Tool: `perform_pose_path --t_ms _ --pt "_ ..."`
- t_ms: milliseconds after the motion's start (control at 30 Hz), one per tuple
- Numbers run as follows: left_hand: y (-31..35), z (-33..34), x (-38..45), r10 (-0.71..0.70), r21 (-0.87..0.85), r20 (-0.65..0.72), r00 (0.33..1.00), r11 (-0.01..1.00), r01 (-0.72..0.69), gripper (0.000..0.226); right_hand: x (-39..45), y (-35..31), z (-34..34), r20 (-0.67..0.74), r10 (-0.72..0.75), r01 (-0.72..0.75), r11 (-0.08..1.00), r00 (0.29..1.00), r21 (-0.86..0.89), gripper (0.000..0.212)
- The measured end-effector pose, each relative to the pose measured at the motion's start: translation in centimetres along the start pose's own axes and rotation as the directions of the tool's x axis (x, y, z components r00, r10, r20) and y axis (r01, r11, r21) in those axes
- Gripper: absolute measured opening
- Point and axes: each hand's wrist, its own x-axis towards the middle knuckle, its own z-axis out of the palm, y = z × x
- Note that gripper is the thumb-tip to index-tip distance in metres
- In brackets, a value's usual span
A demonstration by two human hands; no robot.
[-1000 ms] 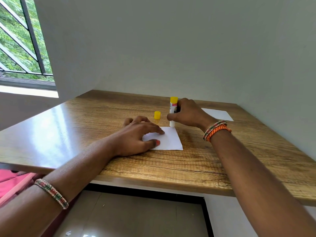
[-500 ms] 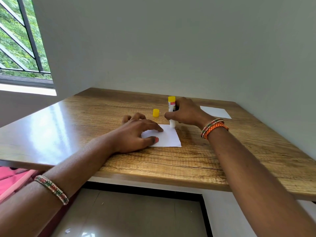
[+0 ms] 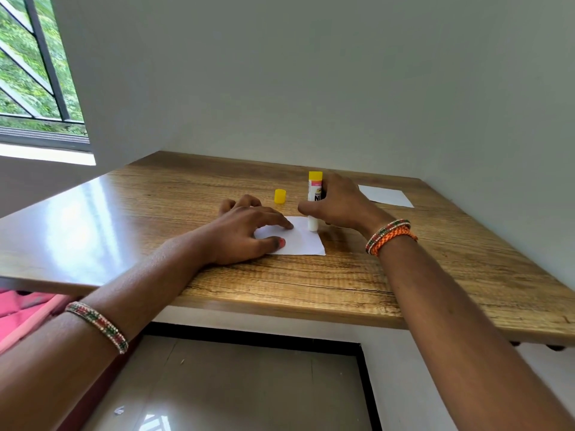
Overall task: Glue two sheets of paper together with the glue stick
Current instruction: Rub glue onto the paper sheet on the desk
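A small white paper sheet (image 3: 303,239) lies on the wooden table (image 3: 435,275). My left hand (image 3: 249,231) rests on its left part, fingers spread, pressing it flat. My right hand (image 3: 340,203) grips the glue stick (image 3: 313,200), held upright with its yellow end up and its white glue tip touching the sheet's far right corner. The yellow cap (image 3: 280,196) stands on the table just beyond my left hand. A second white sheet (image 3: 385,196) lies farther back on the right.
Grey walls close the table at the back and right. A barred window (image 3: 34,73) is at the far left. The table's front edge runs under my forearms, with tiled floor below.
The view has shifted slightly. My right hand has drawn the glue stick a little nearer, onto the sheet's far right corner. The left hand stays on the paper.
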Motion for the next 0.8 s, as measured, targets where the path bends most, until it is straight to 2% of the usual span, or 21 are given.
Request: perform_pose_path --t_ms 167,567,800 --pt "0.0 0.0 0.0 -0.005 0.005 0.002 1.000 1.000 0.005 0.059 -0.7 0.4 0.3 -0.031 0.025 -0.024 0.999 0.999 0.043 0.024" --pt "-0.2 0.2 0.0 0.009 0.006 -0.018 1.000 1.000 -0.009 0.056 -3.4 -0.6 -0.1 -0.072 0.047 -0.047 0.999 0.996 0.000 0.023" --pt "-0.1 0.2 -0.1 0.010 0.010 -0.022 1.000 1.000 -0.009 0.057 -4.7 -1.5 -0.1 -0.058 0.053 -0.049 0.997 0.997 0.061 0.024"
